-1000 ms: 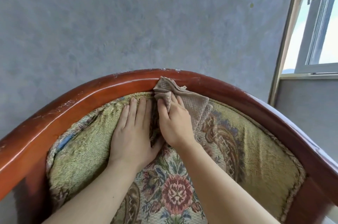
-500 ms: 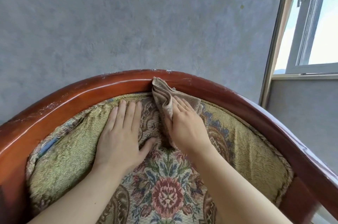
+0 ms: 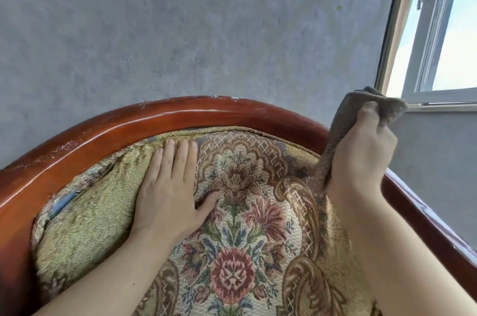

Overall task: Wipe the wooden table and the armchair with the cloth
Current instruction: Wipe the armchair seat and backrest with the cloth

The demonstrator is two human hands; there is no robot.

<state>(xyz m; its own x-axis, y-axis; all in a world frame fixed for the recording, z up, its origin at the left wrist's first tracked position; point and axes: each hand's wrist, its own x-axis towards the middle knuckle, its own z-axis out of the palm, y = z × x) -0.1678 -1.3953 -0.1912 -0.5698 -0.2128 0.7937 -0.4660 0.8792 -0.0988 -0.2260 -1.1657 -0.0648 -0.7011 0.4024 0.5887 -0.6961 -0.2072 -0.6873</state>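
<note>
Brown cloth [image 3: 343, 135] bunched in the fisted right hand [image 3: 361, 158] by the window [image 3: 444, 31]; left hand [image 3: 167, 191] flat on the armchair [image 3: 180, 117].

Right hand [image 3: 361, 160] swung away from the top middle of the upholstered backrest [image 3: 245, 186], now raised over the right curve of the wooden rail [image 3: 180, 117]. Cloth [image 3: 340, 132] lifted off the fabric and bunched in the closed fingers [image 3: 371, 114], one end sticking up above them, the other hanging below the palm. Left hand [image 3: 167, 191] slid slightly down, thumb spread wider. Floral medallion once under the fingers now uncovered.
</note>
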